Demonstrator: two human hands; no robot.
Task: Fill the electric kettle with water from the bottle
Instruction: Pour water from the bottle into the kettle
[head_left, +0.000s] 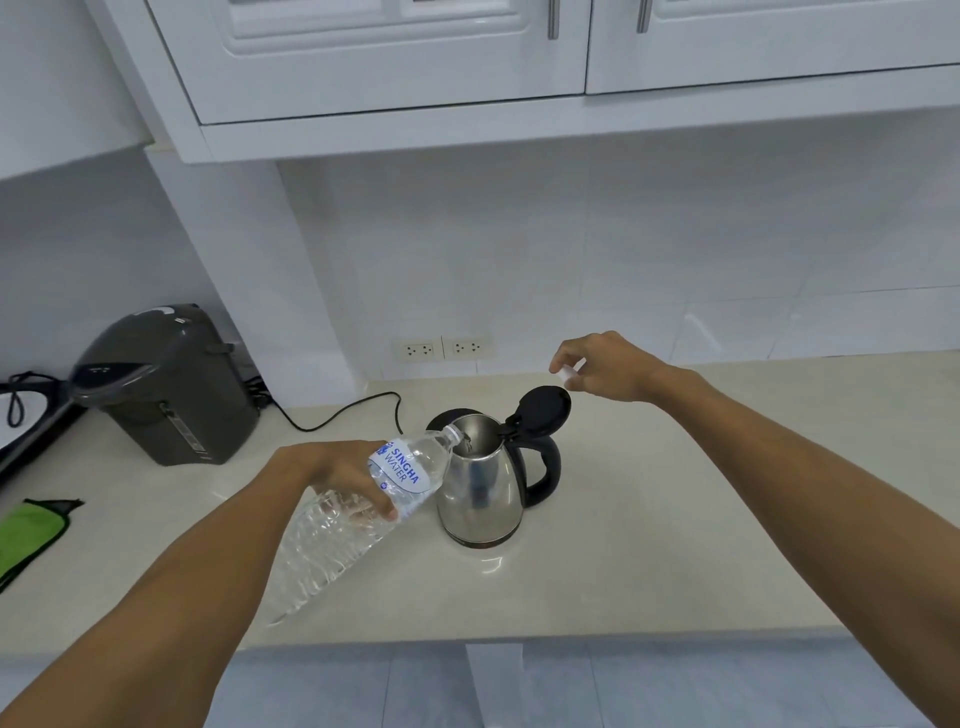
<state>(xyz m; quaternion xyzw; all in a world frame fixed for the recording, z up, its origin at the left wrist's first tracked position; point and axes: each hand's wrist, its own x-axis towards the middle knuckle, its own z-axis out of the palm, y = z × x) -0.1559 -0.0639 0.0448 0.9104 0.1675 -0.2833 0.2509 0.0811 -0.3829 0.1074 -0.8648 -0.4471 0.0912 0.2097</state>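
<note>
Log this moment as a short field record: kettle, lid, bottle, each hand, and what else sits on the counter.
kettle: steel electric kettle, upright on the counter, black handle to the right
lid: black lid, hinged open
bottle: clear water bottle, uncapped, tilted with its mouth over the kettle opening
left hand: left hand grips the bottle near its label
right hand: right hand holds a small white cap above the lid
other: grey hot water dispenser, green cloth, wall sockets
</note>
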